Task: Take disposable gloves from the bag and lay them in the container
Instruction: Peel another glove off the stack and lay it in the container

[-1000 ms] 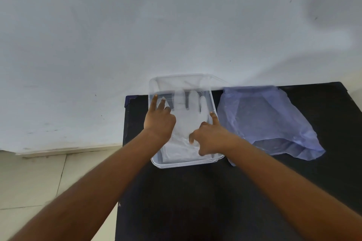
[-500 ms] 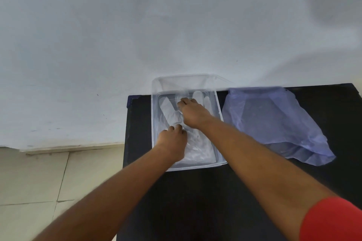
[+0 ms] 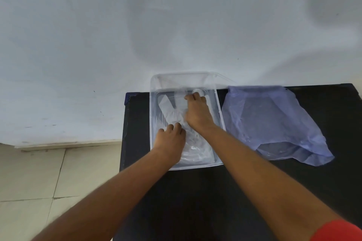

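A clear plastic container sits at the far left corner of the black table, its back end against the white wall. Inside it, the left hand lies flat, fingers spread, pressing the near part of a transparent disposable glove. The right hand rests farther in, fingers curled down onto the glove's fingers; whether it pinches them cannot be told. Just right of the container, along the far edge, lies the crumpled bluish bag.

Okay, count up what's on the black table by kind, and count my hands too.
Container: 1
Bag: 1
Gloves: a clear pile, number unclear
Hands: 2, left and right
Total: 4, plus the gloves
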